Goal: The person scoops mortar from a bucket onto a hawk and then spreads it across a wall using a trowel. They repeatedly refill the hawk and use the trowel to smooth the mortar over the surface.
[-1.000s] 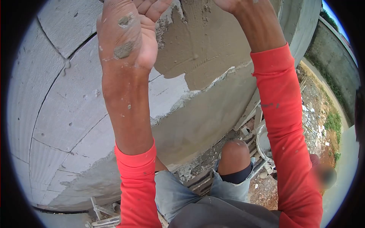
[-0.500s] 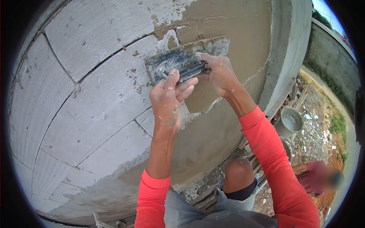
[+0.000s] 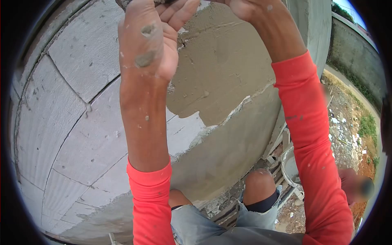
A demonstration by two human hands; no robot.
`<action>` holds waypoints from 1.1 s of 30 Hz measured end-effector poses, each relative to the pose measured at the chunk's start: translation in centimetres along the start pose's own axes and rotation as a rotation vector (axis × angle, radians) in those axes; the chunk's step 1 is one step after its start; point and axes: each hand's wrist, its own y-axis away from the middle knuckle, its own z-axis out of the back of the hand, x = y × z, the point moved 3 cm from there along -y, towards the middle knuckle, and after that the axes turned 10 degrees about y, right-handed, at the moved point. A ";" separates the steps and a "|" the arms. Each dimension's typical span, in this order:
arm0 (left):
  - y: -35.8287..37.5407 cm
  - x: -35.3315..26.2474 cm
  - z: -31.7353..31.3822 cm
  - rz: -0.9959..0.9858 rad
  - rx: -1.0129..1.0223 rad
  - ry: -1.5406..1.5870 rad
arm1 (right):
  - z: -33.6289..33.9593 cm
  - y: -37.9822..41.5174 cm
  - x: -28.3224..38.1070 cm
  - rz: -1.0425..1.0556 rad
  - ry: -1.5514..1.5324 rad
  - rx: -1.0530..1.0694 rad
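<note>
Both hands are raised at the top edge of the head view, partly cut off. My left hand (image 3: 149, 38), spotted with mortar, has its fingers curled at the plastering trowel (image 3: 121, 3), of which only a dark, mortar-crusted sliver shows. To its right is my right hand (image 3: 245, 8), closed at the trowel's handle; its fingers are mostly out of frame. Behind them, wet brown mortar (image 3: 220, 69) covers part of the pale block wall (image 3: 94, 134).
A concrete column (image 3: 318, 32) borders the wall on the right. Below are wooden planks (image 3: 234, 214) and a bucket (image 3: 290, 165) partly behind my right sleeve. Another person (image 3: 349, 183) is at the lower right, on rubble-strewn ground.
Both hands and the trowel have moved up the wall, so most of the trowel has left the frame. More of the smeared mortar is now visible below them.
</note>
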 end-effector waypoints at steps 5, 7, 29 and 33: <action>13.8 6.4 4.0 0.482 -0.273 0.060 | 3.0 16.7 -6.7 -0.404 0.087 -0.215; 19.5 9.4 6.7 0.594 -0.308 0.078 | 6.2 23.4 -9.4 -0.573 0.266 -0.209; 44.5 20.3 18.3 0.986 -0.486 -0.042 | 28.2 59.0 1.2 -1.560 1.773 0.065; 45.7 20.1 19.0 0.981 -0.456 -0.087 | 29.1 59.7 -2.9 -1.382 1.988 0.440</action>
